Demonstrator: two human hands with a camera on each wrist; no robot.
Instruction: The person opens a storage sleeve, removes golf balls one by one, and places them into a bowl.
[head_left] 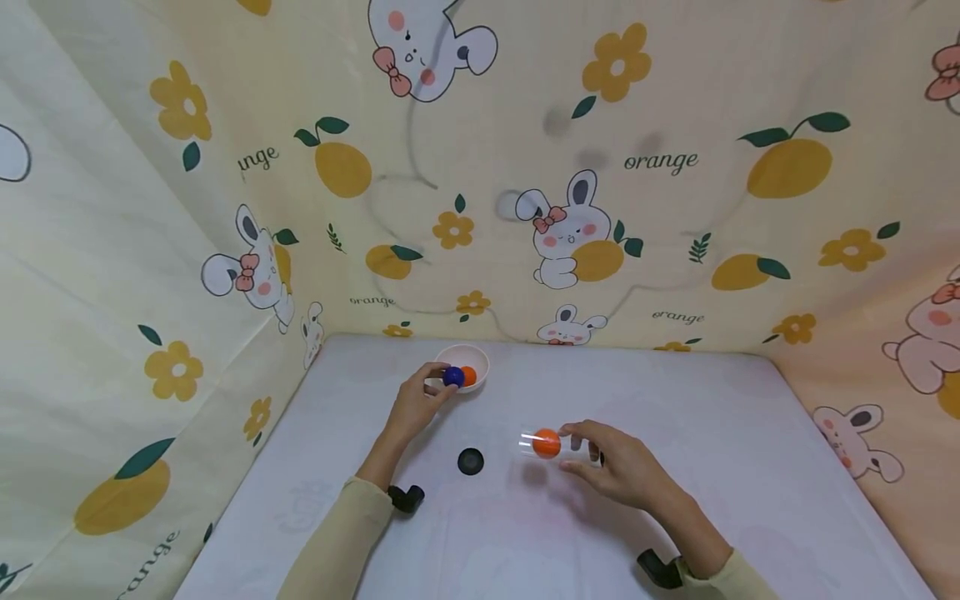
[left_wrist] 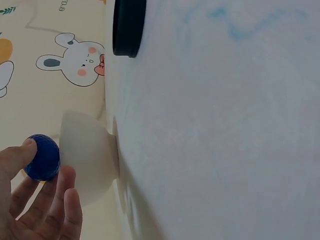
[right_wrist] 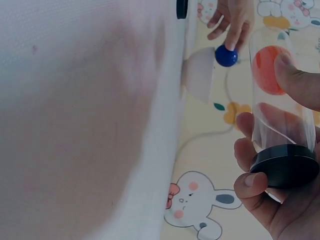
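Note:
My left hand (head_left: 414,408) pinches a blue ball (head_left: 453,377) between thumb and fingers, at the rim of a small white bowl (left_wrist: 85,155). In the bowl lies an orange ball (head_left: 470,377), partly hidden by the blue one in the head view. Over the table, my right hand (head_left: 622,467) grips a clear tube (right_wrist: 282,122) that lies roughly sideways in the head view. Inside the tube, toward the end pointing left, is another orange ball (head_left: 546,444). A black cap (right_wrist: 285,167) closes the tube's other end, beside the right palm.
A round black cap (head_left: 470,462) lies on the white-covered table (head_left: 675,400) between the two hands. Behind and at the sides hangs a patterned cloth (head_left: 487,150) with rabbits and oranges. Black wrist mounts (head_left: 407,499) sit near both sleeves.

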